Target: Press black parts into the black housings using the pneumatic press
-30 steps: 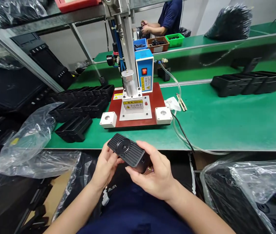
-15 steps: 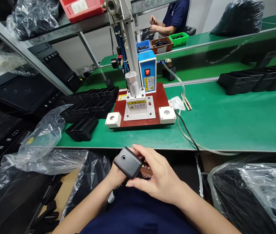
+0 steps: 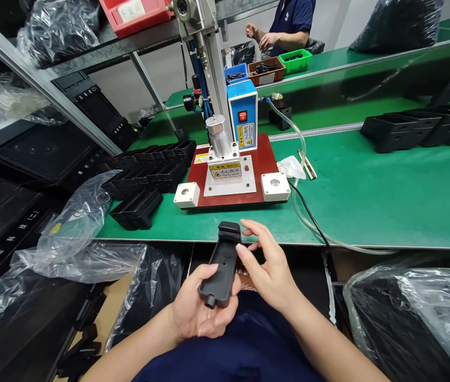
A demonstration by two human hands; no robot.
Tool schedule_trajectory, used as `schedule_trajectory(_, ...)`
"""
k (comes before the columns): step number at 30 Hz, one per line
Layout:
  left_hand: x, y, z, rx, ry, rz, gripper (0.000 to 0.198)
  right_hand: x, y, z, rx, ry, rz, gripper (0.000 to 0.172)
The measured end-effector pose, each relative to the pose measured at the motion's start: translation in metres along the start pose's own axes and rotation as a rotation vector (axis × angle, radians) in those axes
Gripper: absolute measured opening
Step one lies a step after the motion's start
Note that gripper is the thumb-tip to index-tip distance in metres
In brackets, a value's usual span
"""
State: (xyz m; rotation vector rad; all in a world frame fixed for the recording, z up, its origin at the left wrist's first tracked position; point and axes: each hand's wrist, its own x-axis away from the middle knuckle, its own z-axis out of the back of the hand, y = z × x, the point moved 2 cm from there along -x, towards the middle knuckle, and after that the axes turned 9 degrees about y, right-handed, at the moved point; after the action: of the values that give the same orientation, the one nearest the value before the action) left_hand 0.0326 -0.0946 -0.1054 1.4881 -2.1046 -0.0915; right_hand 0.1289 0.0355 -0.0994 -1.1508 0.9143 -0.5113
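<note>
Left grip: the left grip (image 3: 199, 313) is clamped around the near end of a black plastic part (image 3: 221, 262), thumb over the top face and fingers curled beneath.
Right grip: the right grip (image 3: 270, 268) is spread apart; its thumb touches the part's right edge and the other fingers (image 3: 253, 227) are loose and clear of it.
Part: long and flat, with a short round stub at the near end and a raised block at the far end. It points away from the person, held between the two grips above the lap, just short of the desk (image 3: 368, 201) edge.
Beyond the grips: a small press (image 3: 220, 135) on a red base (image 3: 266, 154) stands on the desk, a blue control box (image 3: 243, 114) behind it.
Beyond and left of the left grip: rows of black housings (image 3: 149, 164) lie on the desk.
Left of the left grip: a clear plastic bag (image 3: 76, 212) hangs over the desk edge.
Right of the right grip: a bagged load of black pieces (image 3: 407, 313).
Far beyond: another person's hands (image 3: 260, 37) at the next bench, beside small bins (image 3: 266, 68).
</note>
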Motion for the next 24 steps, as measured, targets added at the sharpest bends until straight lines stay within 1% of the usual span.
schedule_trajectory(2,0.005,0.003,-0.008,-0.013,0.014,0.07,0.042,-0.001,0.006,0.001,-0.027,-0.006,-0.048,0.038)
schedule_trajectory(5,0.007,0.006,-0.015,-0.019,0.022,0.13,0.036,-0.001,0.012,-0.001,-0.072,-0.06,-0.123,0.037)
schedule_trajectory(7,0.006,0.006,-0.017,-0.004,0.008,0.156,0.041,-0.001,0.016,-0.002,-0.104,-0.091,-0.189,0.038)
schedule_trajectory(9,0.004,0.006,-0.018,0.013,0.007,0.179,0.05,-0.001,0.018,-0.003,-0.137,-0.098,-0.245,0.038)
schedule_trajectory(13,0.001,0.007,-0.019,0.04,0.05,0.178,0.067,-0.001,0.023,-0.004,-0.183,-0.061,-0.294,0.038)
schedule_trajectory(16,-0.001,0.009,-0.022,0.058,0.065,0.163,0.074,0.0,0.029,-0.005,-0.256,-0.032,-0.347,0.038)
schedule_trajectory(21,-0.002,0.01,-0.022,0.069,0.102,0.167,0.07,0.002,0.036,-0.009,-0.421,-0.013,-0.46,0.036)
schedule_trajectory(24,-0.004,0.009,-0.02,0.075,0.136,0.159,0.064,0.002,0.038,-0.011,-0.491,-0.008,-0.507,0.034)
